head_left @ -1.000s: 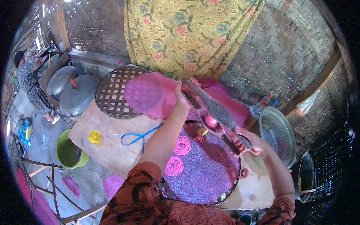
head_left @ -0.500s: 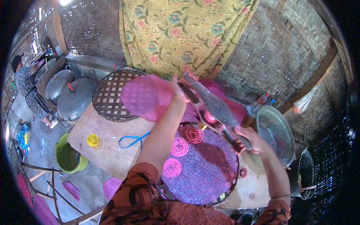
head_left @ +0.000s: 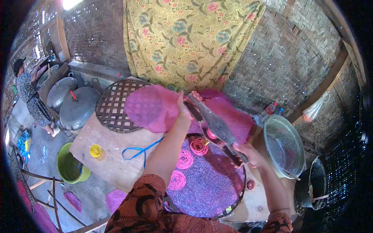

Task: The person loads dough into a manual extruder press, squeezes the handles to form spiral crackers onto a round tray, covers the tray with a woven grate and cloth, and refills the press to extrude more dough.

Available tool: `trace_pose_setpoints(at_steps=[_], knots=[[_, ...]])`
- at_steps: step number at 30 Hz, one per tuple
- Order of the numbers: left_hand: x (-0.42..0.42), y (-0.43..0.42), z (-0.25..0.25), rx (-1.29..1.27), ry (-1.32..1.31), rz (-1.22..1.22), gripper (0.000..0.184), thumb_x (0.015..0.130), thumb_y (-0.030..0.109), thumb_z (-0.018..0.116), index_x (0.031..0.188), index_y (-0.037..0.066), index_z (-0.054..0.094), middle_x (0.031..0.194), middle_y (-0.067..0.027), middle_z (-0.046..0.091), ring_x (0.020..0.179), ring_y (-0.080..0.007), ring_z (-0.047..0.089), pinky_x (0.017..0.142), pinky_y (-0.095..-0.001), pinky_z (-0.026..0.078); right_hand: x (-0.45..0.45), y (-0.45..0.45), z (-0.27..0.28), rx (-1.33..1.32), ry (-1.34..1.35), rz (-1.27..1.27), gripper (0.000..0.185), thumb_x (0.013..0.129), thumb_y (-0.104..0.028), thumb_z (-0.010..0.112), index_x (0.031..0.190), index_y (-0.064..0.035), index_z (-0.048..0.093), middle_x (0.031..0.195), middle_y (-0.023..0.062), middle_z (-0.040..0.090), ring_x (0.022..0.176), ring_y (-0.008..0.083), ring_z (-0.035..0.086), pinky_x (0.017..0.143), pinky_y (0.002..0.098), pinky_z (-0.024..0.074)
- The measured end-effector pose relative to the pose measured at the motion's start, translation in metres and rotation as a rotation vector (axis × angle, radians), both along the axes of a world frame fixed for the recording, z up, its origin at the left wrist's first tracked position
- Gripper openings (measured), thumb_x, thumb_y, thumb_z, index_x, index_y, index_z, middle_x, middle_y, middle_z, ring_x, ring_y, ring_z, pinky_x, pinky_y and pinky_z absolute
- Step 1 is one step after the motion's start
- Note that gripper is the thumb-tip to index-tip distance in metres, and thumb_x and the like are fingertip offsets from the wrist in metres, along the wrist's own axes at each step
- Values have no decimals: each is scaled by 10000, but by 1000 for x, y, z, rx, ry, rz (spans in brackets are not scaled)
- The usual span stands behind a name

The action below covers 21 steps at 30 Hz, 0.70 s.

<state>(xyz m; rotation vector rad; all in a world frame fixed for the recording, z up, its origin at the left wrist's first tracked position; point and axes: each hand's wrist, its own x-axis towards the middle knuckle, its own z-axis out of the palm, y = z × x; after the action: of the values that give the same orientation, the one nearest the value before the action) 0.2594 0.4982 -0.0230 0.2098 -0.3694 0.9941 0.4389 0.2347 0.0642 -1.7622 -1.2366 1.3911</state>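
Observation:
With both hands I hold a long wooden hand press [head_left: 217, 123] slantwise over a round tray [head_left: 245, 182]. My left hand [head_left: 185, 107] is closed on its upper left end, and my right hand [head_left: 250, 154] wraps round the lower right end. Pink dough shows between the press's two bars, with a short yellowish cylinder below. On the tray's purple-speckled surface lie coiled pink strands: a red-pink coil [head_left: 199, 146] nearest the press, a middle coil [head_left: 184, 159] and a lower coil [head_left: 176, 180].
A lattice-woven tray [head_left: 112, 103] and pink sheeting [head_left: 155, 108] lie behind on the wooden table [head_left: 112, 159]. A blue strap [head_left: 136, 152] and yellow lid [head_left: 95, 150] are left. A large basin [head_left: 285, 145] stands right. Another person [head_left: 29, 87] works far left, near big lidded pots [head_left: 79, 106].
The press and both my hands have shifted down in view, with the right end also moving left. My hold on it stays the same. The coils look unchanged.

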Motion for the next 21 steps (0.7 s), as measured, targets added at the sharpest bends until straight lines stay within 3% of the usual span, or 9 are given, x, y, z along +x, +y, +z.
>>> trace_pose_setpoints(at_steps=[2,6,7,11,14,19,21], knots=[[-9,6,5,34,16,-28,521,863,588,356,806,94,510,715,-37,510,718,-218,517,680,-370,423,6,10,-26,20,31,85,538,839,-568,529,878,-44,645,727,79,646,581,146,618,488,267,471],[-31,0,66,238,117,36,548,873,612,346,832,98,530,729,-42,519,736,-219,531,711,-368,428,-7,1,-3,85,256,117,504,904,-494,468,1049,-29,598,852,107,647,727,145,636,608,284,511],[-39,-12,87,271,77,-9,568,878,617,329,851,87,532,753,-61,524,774,-236,531,752,-385,432,5,-3,-6,72,300,160,548,919,-507,420,1155,-27,534,942,123,634,814,168,632,700,300,524],[-67,-72,126,247,79,-54,631,882,634,289,898,47,519,816,-110,526,890,-292,516,896,-441,407,-13,-45,35,-102,576,172,659,899,-580,377,1240,-24,478,969,135,626,842,215,629,737,316,522],[-82,-113,102,118,103,-16,650,877,638,290,911,23,496,820,-124,521,933,-320,505,967,-469,367,-21,-81,24,-277,600,170,763,877,-640,325,1296,-11,423,971,164,619,829,262,629,756,344,517],[-95,-175,16,-8,91,-22,593,864,628,322,781,59,468,747,-90,486,785,-261,500,836,-422,396,-59,-131,17,-486,477,216,792,883,-663,235,1324,-25,396,927,165,617,786,251,620,718,351,508],[-96,-197,-3,-293,210,-26,564,857,622,336,734,83,450,695,-67,457,705,-239,482,770,-397,390,-74,-143,23,-553,430,166,759,886,-661,242,1318,-57,399,865,142,616,703,221,605,643,332,497]])
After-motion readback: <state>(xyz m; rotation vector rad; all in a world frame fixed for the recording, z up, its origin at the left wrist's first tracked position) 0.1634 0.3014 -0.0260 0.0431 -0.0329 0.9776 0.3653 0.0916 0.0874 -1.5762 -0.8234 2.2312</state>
